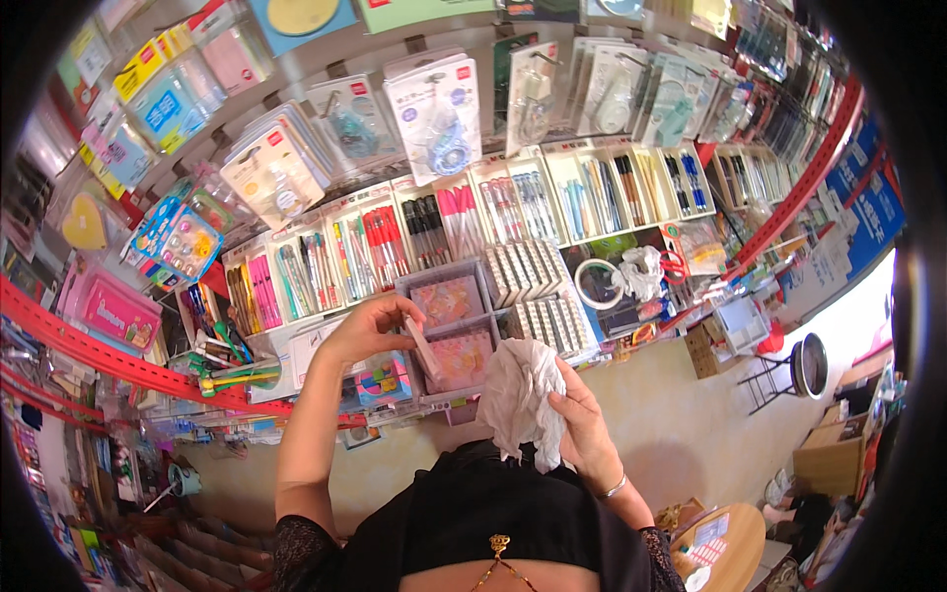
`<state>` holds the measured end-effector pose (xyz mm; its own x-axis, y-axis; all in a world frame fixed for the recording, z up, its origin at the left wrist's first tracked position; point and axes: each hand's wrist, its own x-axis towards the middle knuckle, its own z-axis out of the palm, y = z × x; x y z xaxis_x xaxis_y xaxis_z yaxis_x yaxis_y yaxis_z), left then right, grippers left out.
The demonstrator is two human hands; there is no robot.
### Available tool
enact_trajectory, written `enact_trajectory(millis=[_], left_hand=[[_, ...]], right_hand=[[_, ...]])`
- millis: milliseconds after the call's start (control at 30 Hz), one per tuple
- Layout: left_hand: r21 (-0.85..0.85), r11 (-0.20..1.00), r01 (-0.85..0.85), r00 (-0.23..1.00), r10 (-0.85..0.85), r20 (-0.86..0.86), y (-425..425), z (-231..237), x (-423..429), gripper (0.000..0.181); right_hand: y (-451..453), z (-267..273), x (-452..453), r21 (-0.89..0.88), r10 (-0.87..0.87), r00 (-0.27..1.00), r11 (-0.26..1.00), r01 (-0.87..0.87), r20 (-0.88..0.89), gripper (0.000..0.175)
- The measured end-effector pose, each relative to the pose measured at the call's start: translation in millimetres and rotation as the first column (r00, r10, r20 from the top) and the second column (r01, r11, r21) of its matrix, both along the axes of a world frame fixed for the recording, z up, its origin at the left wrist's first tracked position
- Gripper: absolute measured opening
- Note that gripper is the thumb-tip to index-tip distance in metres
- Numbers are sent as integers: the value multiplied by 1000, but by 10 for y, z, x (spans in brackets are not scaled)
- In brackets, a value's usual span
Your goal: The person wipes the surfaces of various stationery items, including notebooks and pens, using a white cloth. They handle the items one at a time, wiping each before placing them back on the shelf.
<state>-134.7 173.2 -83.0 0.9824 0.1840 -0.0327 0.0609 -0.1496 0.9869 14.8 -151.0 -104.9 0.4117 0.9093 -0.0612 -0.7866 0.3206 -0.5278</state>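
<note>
My left hand [381, 325] pinches a thin pale pink booklet [423, 349] by its upper edge. The booklet stands on its edge at the left side of a grey plastic tray [453, 394]. Inside the tray's two compartments lie small notebooks with pink and orange covers, one stack in the rear compartment [447, 302] and one in the front [459, 359]. My right hand [584, 414] grips a crumpled white cloth [521, 396] in front of my body, just right of the tray. The cloth hides part of my fingers.
White pen boxes [444, 222] line the shelf behind the tray. Stacks of small patterned boxes [525, 270] adjoin it at the right, near a tape roll [599, 284] and red scissors [672, 266]. Carded correction tapes [436, 122] hang above. A red shelf rail [170, 381] runs along the left front.
</note>
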Motion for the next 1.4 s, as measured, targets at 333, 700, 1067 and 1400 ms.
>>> enact_trajectory(millis=[333, 700, 1067, 1400], left_hand=[[-474, 868, -149, 944, 268, 194, -612, 691, 236, 16], [-930, 295, 219, 854, 404, 329, -1135, 278, 303, 49], [-874, 232, 427, 842, 250, 478, -1369, -111, 118, 56], [-909, 245, 336, 819, 400, 411, -1317, 182, 93, 55]], right_hand=[[115, 747, 90, 318, -383, 483, 924, 215, 787, 48], [1117, 874, -155, 395, -207, -591, 895, 207, 779, 59], [1298, 611, -84, 426, -303, -351, 832, 357, 886, 51], [1081, 998, -69, 535, -412, -405, 803, 263, 816, 48]])
